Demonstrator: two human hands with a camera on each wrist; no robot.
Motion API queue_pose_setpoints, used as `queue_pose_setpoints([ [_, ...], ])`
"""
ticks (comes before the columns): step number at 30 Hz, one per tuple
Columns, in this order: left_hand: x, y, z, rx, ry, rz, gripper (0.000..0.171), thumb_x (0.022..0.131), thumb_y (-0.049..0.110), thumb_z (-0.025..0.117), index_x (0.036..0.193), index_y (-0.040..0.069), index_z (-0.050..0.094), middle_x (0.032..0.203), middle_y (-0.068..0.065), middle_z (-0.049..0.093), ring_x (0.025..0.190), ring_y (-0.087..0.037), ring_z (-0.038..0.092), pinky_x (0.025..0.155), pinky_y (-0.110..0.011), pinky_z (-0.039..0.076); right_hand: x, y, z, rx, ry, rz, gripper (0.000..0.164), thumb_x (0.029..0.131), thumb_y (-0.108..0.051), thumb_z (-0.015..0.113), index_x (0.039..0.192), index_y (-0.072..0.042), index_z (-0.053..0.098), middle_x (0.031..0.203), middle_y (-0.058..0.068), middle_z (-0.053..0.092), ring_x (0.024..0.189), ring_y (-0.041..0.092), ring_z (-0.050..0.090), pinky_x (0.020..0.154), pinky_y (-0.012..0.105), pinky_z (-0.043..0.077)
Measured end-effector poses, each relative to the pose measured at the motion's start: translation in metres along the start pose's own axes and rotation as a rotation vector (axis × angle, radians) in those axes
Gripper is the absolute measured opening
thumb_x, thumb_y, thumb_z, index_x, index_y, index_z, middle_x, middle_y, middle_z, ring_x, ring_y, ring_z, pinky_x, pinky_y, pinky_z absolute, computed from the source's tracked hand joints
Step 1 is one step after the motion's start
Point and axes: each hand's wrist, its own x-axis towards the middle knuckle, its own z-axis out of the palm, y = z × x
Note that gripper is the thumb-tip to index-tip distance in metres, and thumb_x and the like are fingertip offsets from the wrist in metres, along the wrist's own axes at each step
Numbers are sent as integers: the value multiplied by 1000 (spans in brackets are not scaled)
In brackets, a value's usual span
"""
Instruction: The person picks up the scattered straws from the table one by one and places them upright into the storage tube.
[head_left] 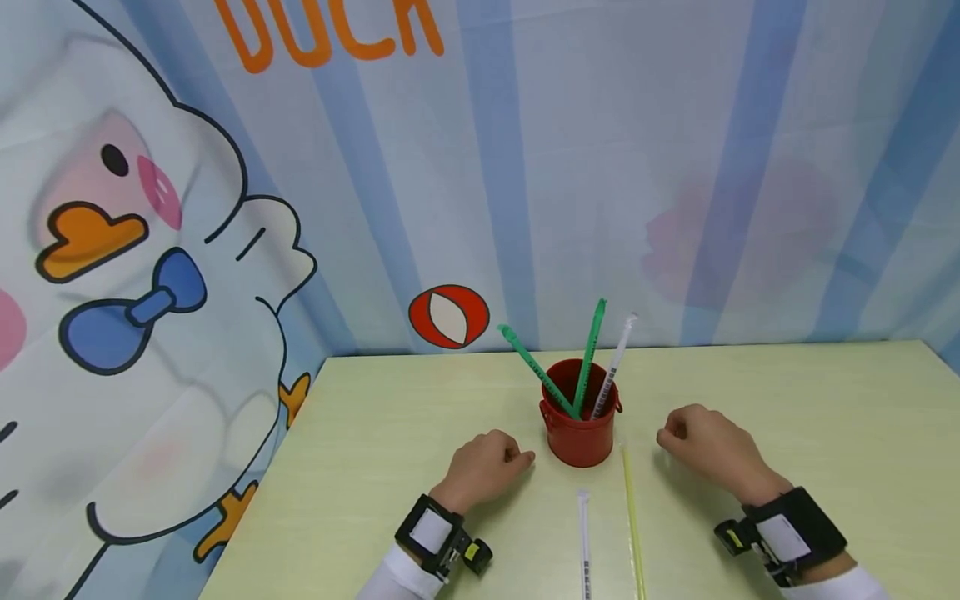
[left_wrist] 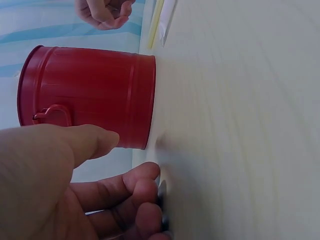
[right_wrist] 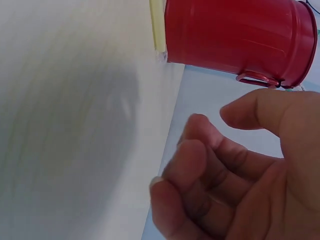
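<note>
A small red bucket (head_left: pixel 580 442) stands upright on the table, with two green wrapped straws (head_left: pixel 536 367) and one white wrapped straw (head_left: pixel 615 364) leaning in it. My left hand (head_left: pixel 483 468) rests to its left, fingers loosely curled and holding nothing. To the right of the bucket is my right hand (head_left: pixel 716 450), likewise loosely curled around nothing. Both wrist views show a gap between thumb and fingers. In front of the bucket lie a white wrapped straw (head_left: pixel 584 542) and a yellow wrapped straw (head_left: pixel 632 525), nearly parallel; the near end of each is cut off by the frame.
The pale wood-grain table (head_left: pixel 825 417) reaches back to a blue striped cloth backdrop (head_left: pixel 585 167) printed with a large duck (head_left: pixel 172 433) and a red-and-white ball (head_left: pixel 448 317). Each wrist wears a strapped camera, such as the left wrist camera (head_left: pixel 477 556).
</note>
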Motion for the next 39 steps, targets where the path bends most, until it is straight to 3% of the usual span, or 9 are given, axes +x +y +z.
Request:
queue_pose_setpoints([
  [16, 0, 0, 2, 1, 3, -15, 45, 99, 31, 65, 58, 17, 52, 51, 7, 37, 49, -8, 38, 50, -25, 27, -1, 2, 11, -8, -118, 77, 19, 95, -19, 59, 86, -4, 67, 67, 1, 56, 60, 16, 49, 55, 30, 36],
  [28, 0, 0, 3, 21, 15, -2, 44, 99, 32, 65, 59, 17, 53, 52, 8, 38, 49, -7, 39, 50, -25, 28, -3, 7, 15, -12, -116, 53, 21, 95, -18, 58, 77, -8, 62, 63, 0, 53, 57, 15, 47, 54, 30, 34],
  [34, -1, 9, 6, 21, 34, 43, 39, 97, 29, 67, 62, 17, 54, 55, 9, 40, 51, -5, 40, 50, -23, 28, -3, 8, 17, -10, -106, 37, 24, 95, -19, 57, 73, -11, 59, 62, -1, 51, 56, 15, 46, 53, 30, 33],
  [39, -5, 21, 9, 19, -15, 45, 33, 97, 31, 67, 68, 18, 59, 58, 10, 46, 53, -4, 43, 51, -22, 31, -3, 6, 17, -24, -106, 41, 23, 96, -19, 57, 74, -11, 59, 63, -1, 51, 57, 15, 47, 54, 30, 33],
])
